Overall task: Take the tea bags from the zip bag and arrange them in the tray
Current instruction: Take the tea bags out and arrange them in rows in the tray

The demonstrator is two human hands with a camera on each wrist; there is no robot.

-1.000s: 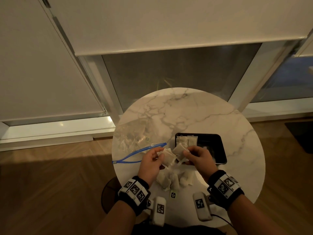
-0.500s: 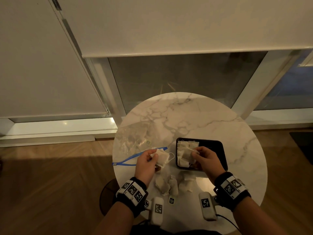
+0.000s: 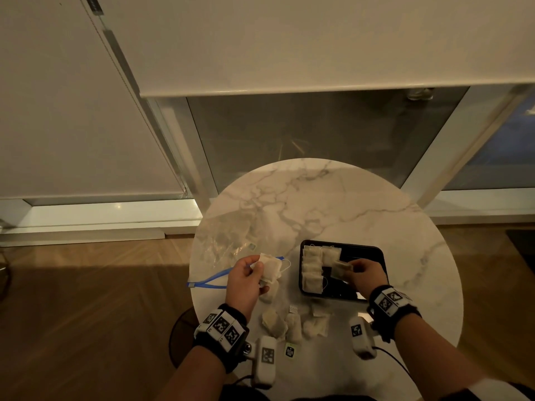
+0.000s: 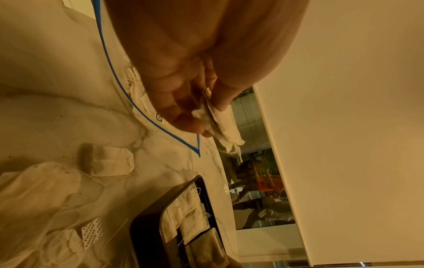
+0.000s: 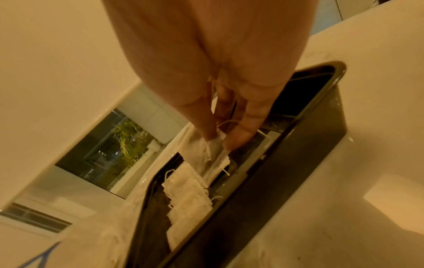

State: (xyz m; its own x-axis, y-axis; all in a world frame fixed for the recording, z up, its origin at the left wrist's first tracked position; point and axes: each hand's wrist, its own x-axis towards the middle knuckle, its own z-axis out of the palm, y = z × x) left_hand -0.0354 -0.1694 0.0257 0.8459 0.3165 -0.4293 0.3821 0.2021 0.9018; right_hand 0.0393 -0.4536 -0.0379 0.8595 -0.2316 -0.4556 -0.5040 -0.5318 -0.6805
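You are partway through the job: the black tray [image 3: 373,251] sits on the round marble desk [image 3: 333,204] toward its right side, and a column of tea bags [image 3: 312,269] already lies flat along the tray's left edge, with one more bag [image 3: 331,255] beside it at the far edge; the right half of the tray shows bare black floor. The clear zip bag [image 3: 228,241] with its blue seal lies open near the desk's left edge, and a few bags seem to remain inside it, though the plastic is too hazy to be sure. A loose heap of tea bags [image 3: 292,324] waits on the desk near its front edge, so I judge that well over half of the arranging is left. Your right hand [image 3: 366,274] hovers over the middle of the tray, wrist toward you, thumb and fingers [image 5: 241,134] pinching the top edge of one tea bag [image 3: 341,269], which hangs tilted just beside the second column, not yet laid down. Your left hand [image 3: 246,280] is held above the desk between the zip bag and the tray, palm turned inward, its thumb and fingers [image 4: 183,121] pinching a small bunch of tea bags [image 3: 270,270], with a thread looping off their right side
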